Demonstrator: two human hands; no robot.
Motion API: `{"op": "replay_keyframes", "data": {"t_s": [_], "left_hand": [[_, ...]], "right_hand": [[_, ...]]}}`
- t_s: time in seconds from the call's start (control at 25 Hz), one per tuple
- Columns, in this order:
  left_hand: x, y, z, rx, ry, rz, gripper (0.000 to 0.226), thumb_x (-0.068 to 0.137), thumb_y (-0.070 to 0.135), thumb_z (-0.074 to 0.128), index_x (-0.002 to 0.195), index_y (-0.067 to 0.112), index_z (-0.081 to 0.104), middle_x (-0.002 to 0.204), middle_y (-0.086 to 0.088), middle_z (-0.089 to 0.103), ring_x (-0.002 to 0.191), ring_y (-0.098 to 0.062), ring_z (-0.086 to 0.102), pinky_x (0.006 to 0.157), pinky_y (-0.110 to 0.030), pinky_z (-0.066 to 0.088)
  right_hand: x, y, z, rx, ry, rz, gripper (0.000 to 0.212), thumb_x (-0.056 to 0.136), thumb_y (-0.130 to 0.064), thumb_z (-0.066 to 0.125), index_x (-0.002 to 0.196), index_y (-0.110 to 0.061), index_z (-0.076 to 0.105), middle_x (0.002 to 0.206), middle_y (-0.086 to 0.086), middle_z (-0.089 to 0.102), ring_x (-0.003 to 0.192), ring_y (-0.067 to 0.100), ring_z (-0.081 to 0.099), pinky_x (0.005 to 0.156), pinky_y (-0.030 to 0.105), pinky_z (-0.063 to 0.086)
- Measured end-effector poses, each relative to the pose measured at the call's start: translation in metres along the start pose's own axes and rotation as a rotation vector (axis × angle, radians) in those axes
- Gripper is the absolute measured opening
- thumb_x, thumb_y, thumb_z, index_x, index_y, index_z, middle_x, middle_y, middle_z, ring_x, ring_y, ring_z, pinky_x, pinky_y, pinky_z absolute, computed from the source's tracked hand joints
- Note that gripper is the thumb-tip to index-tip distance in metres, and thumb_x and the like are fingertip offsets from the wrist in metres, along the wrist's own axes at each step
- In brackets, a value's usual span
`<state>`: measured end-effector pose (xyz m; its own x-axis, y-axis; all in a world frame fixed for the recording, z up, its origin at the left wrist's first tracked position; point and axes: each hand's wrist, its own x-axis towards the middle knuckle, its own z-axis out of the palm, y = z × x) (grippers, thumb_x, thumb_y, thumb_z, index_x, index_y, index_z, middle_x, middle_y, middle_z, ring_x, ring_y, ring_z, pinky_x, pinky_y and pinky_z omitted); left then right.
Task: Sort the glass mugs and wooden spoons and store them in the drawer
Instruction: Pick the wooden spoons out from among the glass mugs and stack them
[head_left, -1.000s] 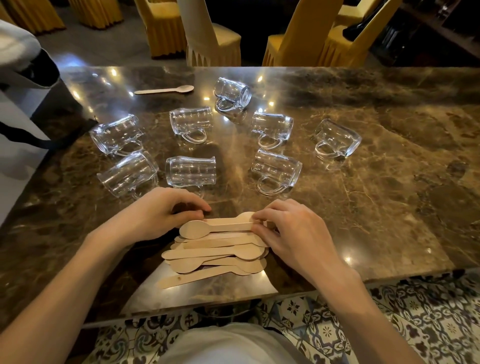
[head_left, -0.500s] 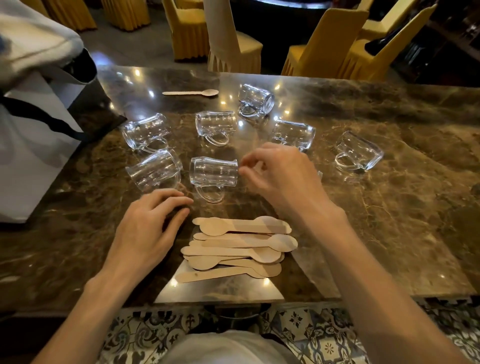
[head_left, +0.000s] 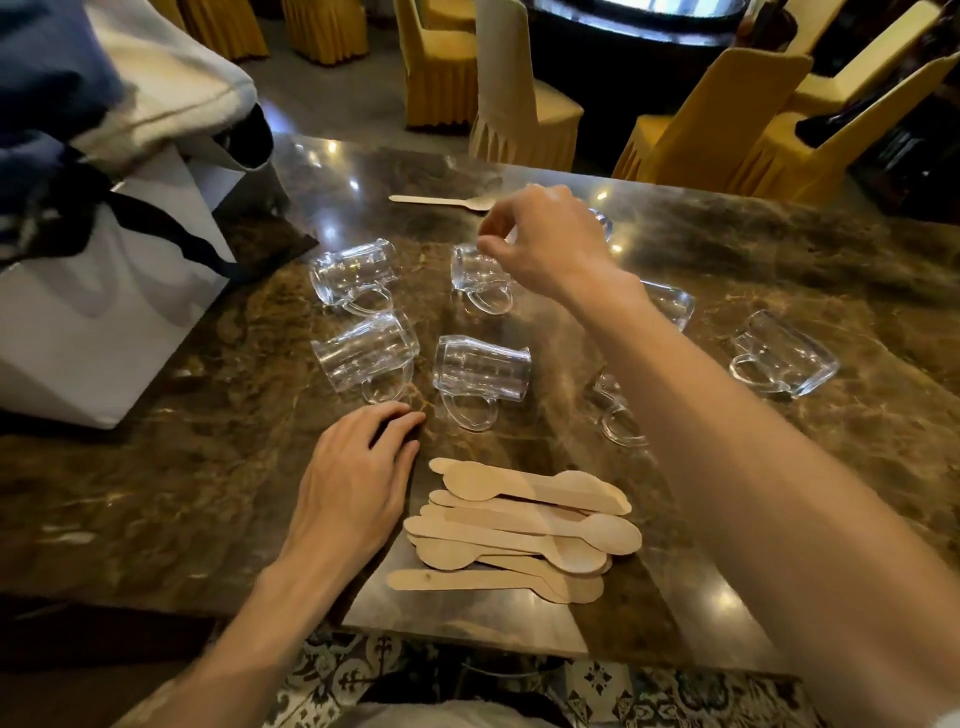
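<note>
Beside glass mugs (head_left: 480, 371), white bag (head_left: 104, 322)

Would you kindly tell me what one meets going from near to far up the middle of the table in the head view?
pile of wooden spoons → glass mug on its side → second glass mug → lone wooden spoon → covered chair
</note>
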<state>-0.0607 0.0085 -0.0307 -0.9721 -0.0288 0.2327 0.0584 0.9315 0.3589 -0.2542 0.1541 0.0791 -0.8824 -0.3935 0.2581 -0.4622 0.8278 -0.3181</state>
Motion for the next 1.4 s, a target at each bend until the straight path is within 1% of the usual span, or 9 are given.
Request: {"op": "replay_keyframes", "data": {"t_s": [0.12,0.36,0.52,0.64,0.76,0.96,1.16,1.28,1.4], "left_hand": [[-0.001,-0.003,0.001,0.013,0.031,0.026,0.026,0.09,0.015,0.058,0.114,0.009,0.066,0.114,-0.008,0.064,0.106,-0.026,0.06,0.09,-0.04,0.047],[-0.005,-0.004,-0.001,0.028,0.009,0.013,0.038,0.091,0.028,0.039,0.114,0.013,0.066,0.113,-0.002,0.063,0.106,-0.02,0.059,0.09,-0.034,0.045],[-0.003,-0.003,-0.006,0.028,-0.017,-0.007,0.04,0.091,0.029,0.037,0.113,0.014,0.066,0.113,-0.001,0.063,0.106,-0.02,0.059,0.091,-0.035,0.046],[-0.003,-0.003,-0.006,0.034,-0.009,0.01,0.041,0.09,0.028,0.036,0.111,0.012,0.068,0.111,-0.002,0.064,0.102,-0.022,0.062,0.088,-0.038,0.048],[-0.002,-0.004,-0.002,0.02,0.009,0.032,0.038,0.091,0.028,0.039,0.111,0.013,0.067,0.112,0.0,0.063,0.104,-0.02,0.059,0.092,-0.032,0.04],[0.026,0.001,0.001,0.052,0.027,0.059,0.034,0.091,0.027,0.042,0.113,0.015,0.066,0.112,-0.001,0.062,0.105,-0.019,0.058,0.091,-0.034,0.042],[0.011,-0.005,0.003,0.092,-0.046,0.023,0.037,0.091,0.03,0.04,0.116,0.019,0.064,0.114,0.001,0.061,0.107,-0.018,0.057,0.09,-0.034,0.043],[0.011,-0.01,0.002,0.105,-0.06,0.02,0.038,0.091,0.031,0.038,0.118,0.021,0.063,0.117,0.002,0.06,0.11,-0.016,0.052,0.094,-0.03,0.038],[0.013,-0.012,0.005,0.088,-0.055,0.036,0.037,0.091,0.03,0.04,0.12,0.02,0.062,0.12,0.0,0.06,0.113,-0.016,0.049,0.095,-0.029,0.034]], "right_hand": [[0.02,0.001,0.004,-0.008,-0.006,0.017,0.019,0.088,-0.033,0.063,0.1,-0.021,0.072,0.1,0.0,0.071,0.093,0.018,0.063,0.081,0.035,0.053],[0.047,0.003,0.018,-0.023,-0.065,0.021,0.02,0.087,-0.034,0.064,0.101,-0.022,0.071,0.1,0.001,0.071,0.091,0.019,0.063,0.079,0.035,0.053],[0.069,0.002,0.027,-0.018,-0.095,0.014,0.021,0.087,-0.033,0.064,0.103,-0.022,0.07,0.103,0.001,0.07,0.094,0.019,0.063,0.083,0.04,0.054],[0.089,0.008,0.04,-0.019,-0.157,0.011,0.03,0.087,-0.033,0.065,0.113,-0.018,0.065,0.11,0.002,0.068,0.098,0.018,0.062,0.085,0.034,0.051],[0.112,0.02,0.051,-0.05,-0.233,0.022,0.04,0.087,-0.034,0.064,0.122,-0.015,0.058,0.118,0.005,0.063,0.104,0.02,0.059,0.08,0.029,0.045],[0.156,0.046,0.05,-0.142,-0.307,0.071,0.042,0.09,-0.033,0.058,0.128,-0.016,0.049,0.131,0.009,0.053,0.119,0.026,0.049,0.097,0.04,0.043],[0.156,0.044,0.087,-0.114,-0.433,0.077,0.04,0.092,-0.032,0.056,0.128,-0.017,0.048,0.125,0.01,0.054,0.113,0.027,0.053,0.096,0.043,0.046],[0.164,0.037,0.094,-0.131,-0.378,0.057,0.038,0.092,-0.03,0.056,0.128,-0.016,0.052,0.126,0.011,0.056,0.115,0.029,0.052,0.095,0.044,0.046],[0.172,0.037,0.095,-0.128,-0.29,0.069,0.033,0.091,-0.023,0.061,0.124,-0.019,0.058,0.127,0.007,0.057,0.118,0.025,0.052,0.091,0.038,0.047]]}}
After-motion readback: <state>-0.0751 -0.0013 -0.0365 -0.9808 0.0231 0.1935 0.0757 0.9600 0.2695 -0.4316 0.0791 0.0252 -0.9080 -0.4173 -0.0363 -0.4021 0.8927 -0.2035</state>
